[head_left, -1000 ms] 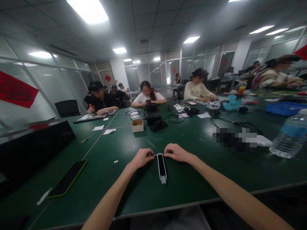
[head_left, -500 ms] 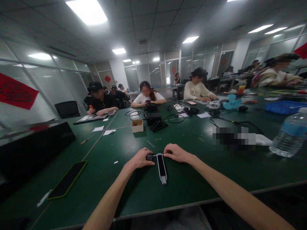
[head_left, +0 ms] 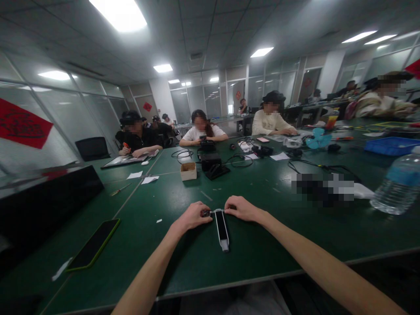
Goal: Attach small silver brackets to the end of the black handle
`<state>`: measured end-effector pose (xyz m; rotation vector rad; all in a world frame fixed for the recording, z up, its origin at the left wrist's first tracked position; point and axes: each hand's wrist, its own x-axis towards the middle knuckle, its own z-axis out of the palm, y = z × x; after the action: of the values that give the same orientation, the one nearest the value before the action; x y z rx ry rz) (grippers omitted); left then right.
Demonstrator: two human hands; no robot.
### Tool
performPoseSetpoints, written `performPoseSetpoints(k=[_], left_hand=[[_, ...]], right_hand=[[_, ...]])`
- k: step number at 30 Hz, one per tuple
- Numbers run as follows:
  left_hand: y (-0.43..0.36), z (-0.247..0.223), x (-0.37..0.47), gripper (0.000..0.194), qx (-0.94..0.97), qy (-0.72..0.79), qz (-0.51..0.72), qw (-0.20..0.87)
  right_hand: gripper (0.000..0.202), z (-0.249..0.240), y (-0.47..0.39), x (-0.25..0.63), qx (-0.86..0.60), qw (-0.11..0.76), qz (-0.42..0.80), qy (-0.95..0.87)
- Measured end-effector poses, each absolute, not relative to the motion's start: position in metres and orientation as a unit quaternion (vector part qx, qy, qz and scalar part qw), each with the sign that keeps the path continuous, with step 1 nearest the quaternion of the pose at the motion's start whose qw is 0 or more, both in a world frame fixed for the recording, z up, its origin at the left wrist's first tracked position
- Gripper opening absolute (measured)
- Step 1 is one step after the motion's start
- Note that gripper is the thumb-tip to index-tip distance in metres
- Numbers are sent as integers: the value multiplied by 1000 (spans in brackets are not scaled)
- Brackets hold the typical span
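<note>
Between my hands a slim device [head_left: 222,229] with a black face and a white frame lies on the green table [head_left: 262,258], its pale end toward me. My left hand [head_left: 194,216] is closed on a small dark part [head_left: 205,213] at the left of the device's far end. The fingers of my right hand [head_left: 241,208] are pinched together at the right of that same end, and what they hold there is too small to make out.
A phone [head_left: 93,246] with a green edge lies at the left. Ahead are a small open box [head_left: 188,171] and a black device [head_left: 211,162]. A water bottle [head_left: 395,186] stands at the right. People sit across the table.
The dark part in my left hand has turned a little and shows a different side. My right hand has stayed almost in place.
</note>
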<state>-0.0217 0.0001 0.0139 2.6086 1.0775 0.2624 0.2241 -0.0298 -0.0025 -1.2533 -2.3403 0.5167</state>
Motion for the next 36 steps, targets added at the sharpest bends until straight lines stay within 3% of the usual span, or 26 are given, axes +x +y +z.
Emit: performPoseSetpoints(k=[15,21,26,36], left_hand=[[-1,11,-18,40,893,394,118,182],[-5,15,-18,27,897,398,123,149],[-7,16,-16,18,905,384,124,135],[-9,18,-16,18,908,382,111,132]], right_hand=[[24,0,-30,225,-443,212,177,-853],[37,13,-34,242,-464,200,199,-840],[36,12,-33,246,-476,157,230,-834],[36,6,-31,235,-499,158,227,-821]])
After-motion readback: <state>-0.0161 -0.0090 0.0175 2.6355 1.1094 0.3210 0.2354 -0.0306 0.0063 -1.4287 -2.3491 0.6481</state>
